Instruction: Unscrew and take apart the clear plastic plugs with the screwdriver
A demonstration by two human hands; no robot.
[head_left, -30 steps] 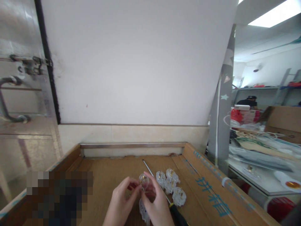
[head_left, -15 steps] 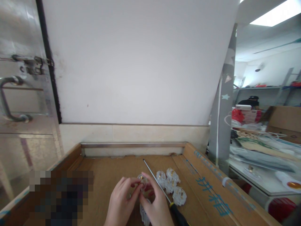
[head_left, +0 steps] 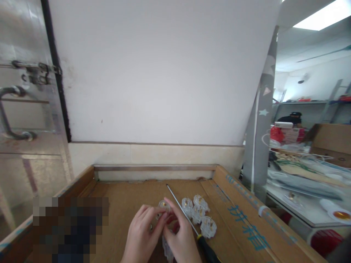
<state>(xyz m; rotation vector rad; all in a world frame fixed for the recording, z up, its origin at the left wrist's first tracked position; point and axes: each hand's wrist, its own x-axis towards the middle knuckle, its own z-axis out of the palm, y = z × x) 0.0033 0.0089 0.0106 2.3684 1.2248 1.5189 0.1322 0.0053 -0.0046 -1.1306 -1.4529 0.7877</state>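
Observation:
My left hand (head_left: 144, 232) and my right hand (head_left: 181, 233) meet low in the middle of the head view. Their fingers are closed around a small clear plastic plug piece (head_left: 163, 204), whose rounded rim shows above the fingertips; the rest is hidden. Below, partly covered by my right hand, another clear plastic piece (head_left: 166, 249) shows between the hands. Just right of my right hand lies a screwdriver (head_left: 182, 209) with a black and yellow handle, its tip pointing away. Beyond it sits a cluster of several clear plug pieces (head_left: 199, 212) with brass pins.
The work surface is brown cardboard (head_left: 123, 197) with raised sides, the right one (head_left: 241, 193) taped and blue-lettered. A wall (head_left: 164, 73) rises behind it. A metal door (head_left: 30, 109) stands left. At right, a cluttered table (head_left: 304, 204) stands, with a person (head_left: 292, 117) farther back.
My fingertips have shifted slightly on the plug piece, and the brass part seen inside it before is now mostly hidden. The screwdriver and the cluster stay in place on the cardboard.

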